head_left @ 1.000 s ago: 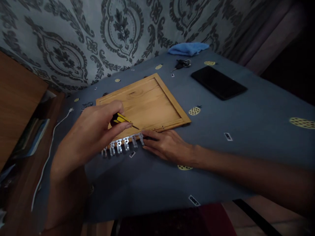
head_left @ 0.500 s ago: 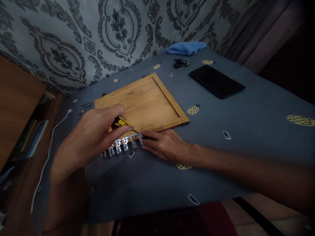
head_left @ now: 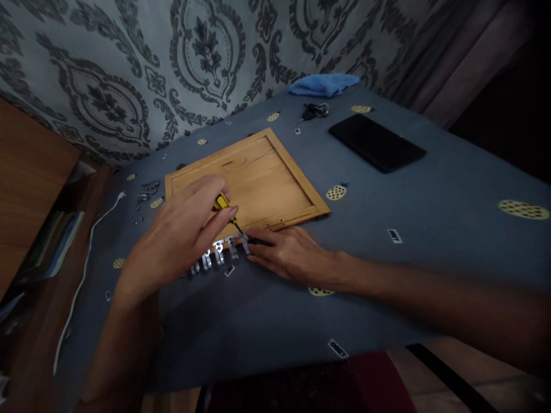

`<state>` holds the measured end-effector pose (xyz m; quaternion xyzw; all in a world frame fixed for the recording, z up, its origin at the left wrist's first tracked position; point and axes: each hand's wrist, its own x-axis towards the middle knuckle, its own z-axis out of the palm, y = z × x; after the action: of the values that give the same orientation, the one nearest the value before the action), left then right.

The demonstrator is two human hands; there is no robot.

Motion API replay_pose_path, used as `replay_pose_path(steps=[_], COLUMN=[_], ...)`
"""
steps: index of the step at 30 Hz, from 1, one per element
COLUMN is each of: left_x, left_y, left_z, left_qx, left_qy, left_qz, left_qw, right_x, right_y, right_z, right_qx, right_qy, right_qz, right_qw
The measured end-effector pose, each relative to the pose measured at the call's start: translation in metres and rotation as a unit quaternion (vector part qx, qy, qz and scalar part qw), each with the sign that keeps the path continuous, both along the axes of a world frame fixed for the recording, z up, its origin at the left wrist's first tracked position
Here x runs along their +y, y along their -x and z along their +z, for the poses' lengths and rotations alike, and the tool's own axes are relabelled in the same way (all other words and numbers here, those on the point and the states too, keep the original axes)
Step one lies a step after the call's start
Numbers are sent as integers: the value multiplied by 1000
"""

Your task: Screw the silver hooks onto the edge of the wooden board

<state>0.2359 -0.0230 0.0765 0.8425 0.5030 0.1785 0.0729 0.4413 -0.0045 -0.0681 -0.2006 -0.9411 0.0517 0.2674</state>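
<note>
My left hand [head_left: 181,238] is closed round a small yellow-and-black screwdriver [head_left: 224,207], whose tip points down at the right end of a metal hook rail [head_left: 219,252] lying along the near edge of a wooden board [head_left: 258,178]. My right hand [head_left: 290,252] lies on the blue cloth beside that end of the rail, fingers together and pressing at the rail's end and the board's edge. Whether those fingers hold a screw is hidden.
A black phone [head_left: 376,141] lies at the back right, with keys [head_left: 313,110] and a folded blue cloth [head_left: 322,84] behind it. Small metal parts [head_left: 148,192] and a white cable [head_left: 92,229] lie at the left. A wooden cabinet [head_left: 30,183] stands at the left edge.
My left hand has moved right and forward, bringing the screwdriver tip down onto the right end of the hook rail. My right hand has stayed in place.
</note>
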Motion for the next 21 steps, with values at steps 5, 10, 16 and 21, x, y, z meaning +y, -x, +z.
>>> replay_pose_path(steps=[5, 10, 16, 21], left_x=[5, 13, 21, 24], left_y=[-16, -35, -46, -47], left_z=[-23, -52, -51, -50], left_qx=[-210, -474, -592, -580], left_qy=[63, 132, 136, 139], left_qz=[-16, -4, 26, 23], left_qw=[976, 870, 794, 802], right_x=[-1, -1, -1, -1], right_y=[0, -1, 0, 1], right_z=[3, 5, 3, 2], right_qx=[-12, -26, -17, -18], right_qy=[15, 31, 36, 27], right_qz=[-2, 0, -7, -9], right_qw=[1000, 999, 999, 999])
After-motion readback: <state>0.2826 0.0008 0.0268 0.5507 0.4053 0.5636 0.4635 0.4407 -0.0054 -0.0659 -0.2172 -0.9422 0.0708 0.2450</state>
